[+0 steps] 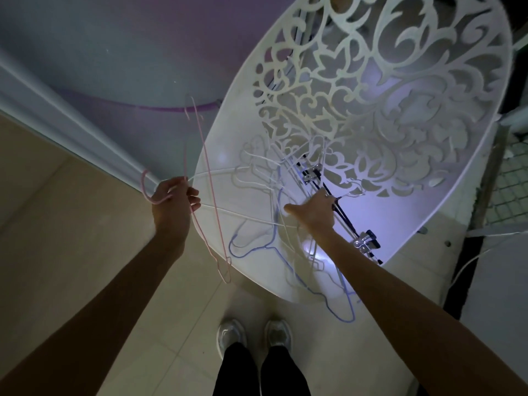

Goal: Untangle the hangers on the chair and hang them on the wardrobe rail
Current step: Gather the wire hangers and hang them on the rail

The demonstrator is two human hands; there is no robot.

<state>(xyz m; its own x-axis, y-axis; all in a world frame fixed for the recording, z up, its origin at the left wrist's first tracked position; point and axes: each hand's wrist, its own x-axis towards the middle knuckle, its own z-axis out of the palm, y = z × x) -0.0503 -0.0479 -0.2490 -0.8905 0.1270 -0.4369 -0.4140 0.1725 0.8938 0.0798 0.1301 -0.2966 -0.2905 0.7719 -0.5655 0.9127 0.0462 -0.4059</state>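
A white chair [428,212] with a cut-out floral back holds a tangle of thin wire hangers: white ones [257,178], blue ones [274,238] and a black clip hanger [347,218] with metal clips. My left hand [174,201] is shut on a pink hanger [213,218] by its hook, and the hanger hangs beside the chair's left edge. My right hand [314,210] reaches down into the pile, fingers curled among the white wires and the black bar; which one it grips is hidden.
Beige floor tiles [71,224] lie to the left, with a pale skirting [71,130] and wall behind. My two shoes [254,335] stand just in front of the chair. A dark gap and a mesh surface [508,192] are at the right, with a white cable.
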